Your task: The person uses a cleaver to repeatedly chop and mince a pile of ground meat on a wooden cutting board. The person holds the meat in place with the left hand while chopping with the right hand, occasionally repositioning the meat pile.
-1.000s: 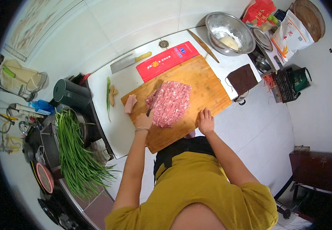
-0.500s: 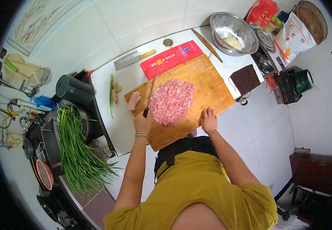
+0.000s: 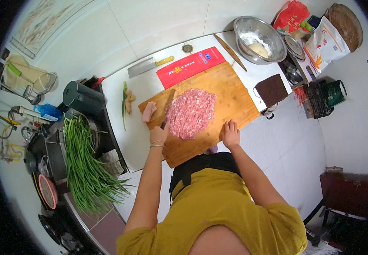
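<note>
A flat round mound of pink minced meat point(image 3: 191, 114) lies in the middle of a wooden cutting board point(image 3: 239, 95). My left hand point(image 3: 158, 135) is closed around the black handle of a kitchen knife point(image 3: 170, 98), at the board's left side. The blade points away from me along the mound's left edge, its flat face showing. My right hand point(image 3: 231, 135) rests on the board's near right edge, fingers stretched out, holding nothing. A small pale pink chunk of meat point(image 3: 149, 111) sits at the board's left edge, just beyond my left hand.
Beyond the board lie a red package point(image 3: 190, 67), a cleaver point(image 3: 143, 68) and a pointed wooden stick point(image 3: 230, 52). A steel bowl point(image 3: 241, 40) with dough stands far right. Ginger point(image 3: 129, 102) and a green onion point(image 3: 124, 106) are at left, near bunched green chives point(image 3: 82, 165).
The knife in my left hand has turned: its blade looked thin and dark before and now shows a broader face. My right hand stays in place.
</note>
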